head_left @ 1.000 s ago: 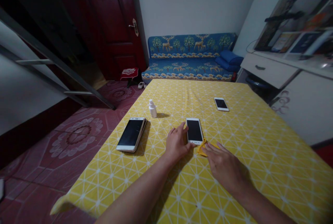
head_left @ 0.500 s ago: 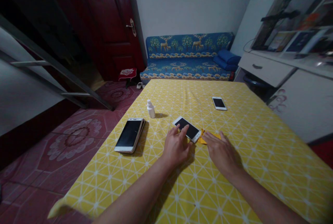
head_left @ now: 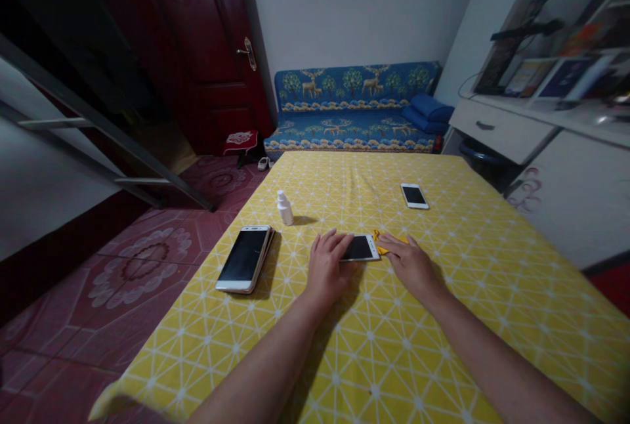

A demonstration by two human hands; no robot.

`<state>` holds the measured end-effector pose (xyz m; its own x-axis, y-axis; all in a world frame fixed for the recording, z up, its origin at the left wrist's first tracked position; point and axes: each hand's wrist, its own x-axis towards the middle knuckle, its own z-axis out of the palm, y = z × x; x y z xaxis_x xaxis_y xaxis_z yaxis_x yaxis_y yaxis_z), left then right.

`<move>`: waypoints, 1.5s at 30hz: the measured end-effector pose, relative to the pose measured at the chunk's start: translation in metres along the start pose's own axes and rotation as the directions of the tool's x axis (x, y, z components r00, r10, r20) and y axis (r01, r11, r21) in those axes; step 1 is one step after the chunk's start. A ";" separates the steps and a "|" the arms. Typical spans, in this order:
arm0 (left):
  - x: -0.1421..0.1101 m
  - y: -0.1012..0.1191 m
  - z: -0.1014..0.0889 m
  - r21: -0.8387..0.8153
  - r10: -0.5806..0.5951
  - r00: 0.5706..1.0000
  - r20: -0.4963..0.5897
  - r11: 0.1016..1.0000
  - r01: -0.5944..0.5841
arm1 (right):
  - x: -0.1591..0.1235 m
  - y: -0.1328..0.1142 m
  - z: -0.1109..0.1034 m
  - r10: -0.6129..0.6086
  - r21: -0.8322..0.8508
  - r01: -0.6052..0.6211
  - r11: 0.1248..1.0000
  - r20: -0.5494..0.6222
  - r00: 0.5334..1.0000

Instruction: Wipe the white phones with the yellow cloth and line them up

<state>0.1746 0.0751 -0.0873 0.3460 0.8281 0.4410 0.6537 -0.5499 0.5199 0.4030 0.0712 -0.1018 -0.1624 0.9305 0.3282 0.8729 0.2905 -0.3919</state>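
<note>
A white smartphone [head_left: 360, 249] with a dark screen lies face up on the yellow tablecloth, its long side running left to right. My left hand [head_left: 329, 260] is wrapped over its left end, fingers across the top and thumb along the near edge. At the phone's right end, my right hand [head_left: 406, 258] presses a small orange-yellow cloth [head_left: 380, 243] against it. Most of the cloth is hidden under the fingers. A white spray bottle [head_left: 285, 209] stands upright to the left of my left hand.
A stack of phones [head_left: 246, 258] lies at the table's left side. Another white phone [head_left: 414, 196] lies at the far right. Beyond the table [head_left: 374, 371] is a blue patterned sofa [head_left: 344, 123]; a white cabinet [head_left: 566, 174] stands to the right.
The phone has turned from a slant to nearly level. My left hand has closed over its left end, and my right hand has moved slightly up and left with the cloth.
</note>
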 end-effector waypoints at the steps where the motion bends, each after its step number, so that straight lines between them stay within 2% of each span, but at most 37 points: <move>1: 0.001 -0.001 -0.001 0.007 -0.022 1.000 0.019 1.000 0.022 | 0.000 0.001 0.001 0.018 0.016 -0.017 1.000 -0.013 1.000; 6: 0.003 -0.008 -0.001 -0.034 -0.071 0.990 0.125 0.997 0.076 | 0.005 0.001 0.007 0.129 0.102 -0.121 0.987 -0.079 0.989; 12: 0.004 -0.009 0.003 -0.063 -0.119 0.990 0.079 0.990 0.124 | 0.005 -0.009 0.008 0.134 0.120 -0.124 0.985 -0.086 0.987; 18: 0.003 -0.007 0.005 -0.079 -0.159 0.985 0.070 0.983 0.164 | -0.009 -0.018 0.003 0.002 0.119 0.002 0.993 -0.038 0.999; 25: 0.004 -0.007 0.004 -0.110 -0.140 0.988 0.059 0.983 0.146 | -0.044 -0.017 0.007 -0.230 -0.121 0.230 0.966 0.017 0.973; 30: 0.004 -0.008 0.005 -0.123 -0.125 0.990 0.062 0.984 0.132 | -0.054 -0.022 0.003 -0.280 -0.224 0.280 0.934 0.032 0.959; 37: 0.004 -0.012 0.007 -0.141 -0.125 0.991 0.054 0.981 0.132 | -0.024 -0.032 -0.010 -0.272 -0.151 0.288 0.946 0.115 0.955; 45: 0.005 -0.010 0.004 -0.145 -0.154 0.985 0.072 0.976 0.163 | 0.024 -0.038 -0.005 -0.150 -0.076 0.166 0.983 0.185 0.971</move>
<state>0.1731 0.0851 -0.0932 0.2893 0.9084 0.3018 0.5968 -0.4177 0.6851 0.3681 0.0815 -0.0746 -0.3735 0.9015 0.2185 0.8664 0.4232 -0.2650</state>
